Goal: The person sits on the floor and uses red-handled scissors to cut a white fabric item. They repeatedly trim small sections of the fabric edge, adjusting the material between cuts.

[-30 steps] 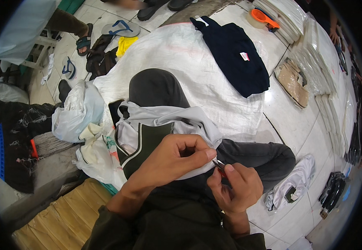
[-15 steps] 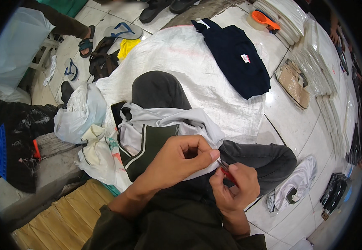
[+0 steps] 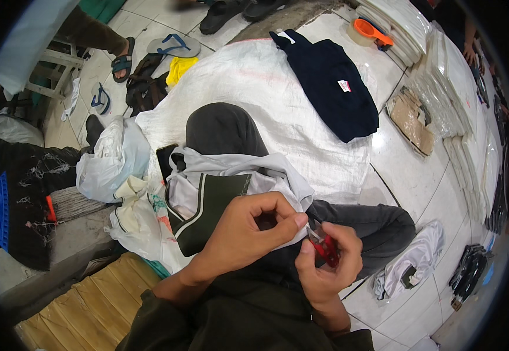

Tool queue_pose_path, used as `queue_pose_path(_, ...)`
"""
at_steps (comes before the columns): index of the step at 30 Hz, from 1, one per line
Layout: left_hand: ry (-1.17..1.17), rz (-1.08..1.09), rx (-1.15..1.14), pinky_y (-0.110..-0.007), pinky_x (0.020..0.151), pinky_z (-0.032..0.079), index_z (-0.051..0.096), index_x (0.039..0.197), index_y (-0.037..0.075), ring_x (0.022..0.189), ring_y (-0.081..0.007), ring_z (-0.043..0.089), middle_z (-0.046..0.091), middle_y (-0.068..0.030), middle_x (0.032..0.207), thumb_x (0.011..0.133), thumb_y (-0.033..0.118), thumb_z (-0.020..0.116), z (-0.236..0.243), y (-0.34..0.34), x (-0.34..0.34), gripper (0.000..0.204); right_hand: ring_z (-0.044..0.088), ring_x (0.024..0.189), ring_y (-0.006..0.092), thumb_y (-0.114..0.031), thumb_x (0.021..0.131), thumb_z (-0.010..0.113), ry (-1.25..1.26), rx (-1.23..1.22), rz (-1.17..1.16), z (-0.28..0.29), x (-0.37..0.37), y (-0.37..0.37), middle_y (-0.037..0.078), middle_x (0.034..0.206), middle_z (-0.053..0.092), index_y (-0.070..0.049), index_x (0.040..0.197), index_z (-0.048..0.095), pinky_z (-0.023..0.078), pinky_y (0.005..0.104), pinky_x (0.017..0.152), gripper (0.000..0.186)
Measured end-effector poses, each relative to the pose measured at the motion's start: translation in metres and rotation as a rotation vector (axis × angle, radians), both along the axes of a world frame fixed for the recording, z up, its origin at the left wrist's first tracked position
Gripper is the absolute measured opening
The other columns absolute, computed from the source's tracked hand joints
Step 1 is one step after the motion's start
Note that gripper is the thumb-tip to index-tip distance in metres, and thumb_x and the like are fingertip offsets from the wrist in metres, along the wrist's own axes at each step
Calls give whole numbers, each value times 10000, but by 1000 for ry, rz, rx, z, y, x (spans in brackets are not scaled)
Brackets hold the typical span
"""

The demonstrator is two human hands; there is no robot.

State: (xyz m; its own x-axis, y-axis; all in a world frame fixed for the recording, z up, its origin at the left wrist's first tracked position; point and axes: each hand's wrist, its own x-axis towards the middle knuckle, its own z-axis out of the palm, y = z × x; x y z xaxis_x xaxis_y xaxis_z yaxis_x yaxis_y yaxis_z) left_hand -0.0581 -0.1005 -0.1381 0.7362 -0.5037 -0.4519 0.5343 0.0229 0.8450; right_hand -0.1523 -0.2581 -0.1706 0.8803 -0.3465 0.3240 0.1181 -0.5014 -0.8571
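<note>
A pale grey-white shirt (image 3: 278,166) with a dark green collar (image 3: 219,205), edged in white, lies across my lap. My left hand (image 3: 245,234) is closed over it, thumb and forefinger pinched on a bit of white cloth or thread too small to make out. Just to the right, my right hand (image 3: 335,281) grips small red-handled thread snips (image 3: 327,251). Their blades point up toward my left fingertips, beside the pinched bit. Whether the blades touch it I cannot tell.
A white woven sheet (image 3: 231,76) spreads ahead, bearing a folded navy garment (image 3: 336,88). Plastic-wrapped stacks (image 3: 441,88) line the right side. Nearby lie a bagged white garment (image 3: 409,266), a white plastic bag (image 3: 117,152) and a blue dustpan (image 3: 0,210). Another person's sandalled foot (image 3: 122,64) is at upper left.
The snips have turned in my right hand, so more of their red handles shows. My left hand keeps its pinch. At upper left the translucent bag has shifted upward.
</note>
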Motion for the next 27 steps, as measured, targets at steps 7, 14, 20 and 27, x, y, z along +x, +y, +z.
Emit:
queue_pose_path(7, 14, 4, 17, -210, 621, 388, 686, 869, -1, 723, -6, 508, 625, 50, 795, 988, 95, 761, 0, 0, 1, 170, 682, 723, 278, 56, 738, 835, -111, -318, -4, 3, 0, -1, 157, 923, 688, 12, 1125, 625, 562, 327, 593, 442)
queue_pose_path(14, -25, 12, 26, -209, 616, 387, 680, 848, -2, 724, -8, 511, 626, 47, 787, 987, 99, 765, 2, 0, 0, 191, 683, 733, 287, 62, 763, 826, -34, -399, 39, 12, -4, -4, 175, 935, 687, 20, 1142, 609, 561, 330, 580, 438)
queue_pose_path(20, 30, -67, 13, -217, 660, 406, 687, 853, 7, 750, -10, 523, 633, 53, 806, 993, 119, 759, -2, 1, 3, 193, 665, 690, 265, 50, 779, 824, -112, -433, 78, 9, -3, -5, 169, 916, 684, 1, 1163, 604, 532, 311, 553, 446)
queue_pose_path(27, 107, -72, -35, -219, 686, 421, 699, 890, 6, 781, -18, 547, 649, 43, 837, 995, 113, 756, -8, 2, 4, 161, 617, 650, 142, -38, 824, 831, 187, 167, 95, 11, -6, -10, 86, 905, 694, -14, 1182, 636, 502, 274, 589, 408)
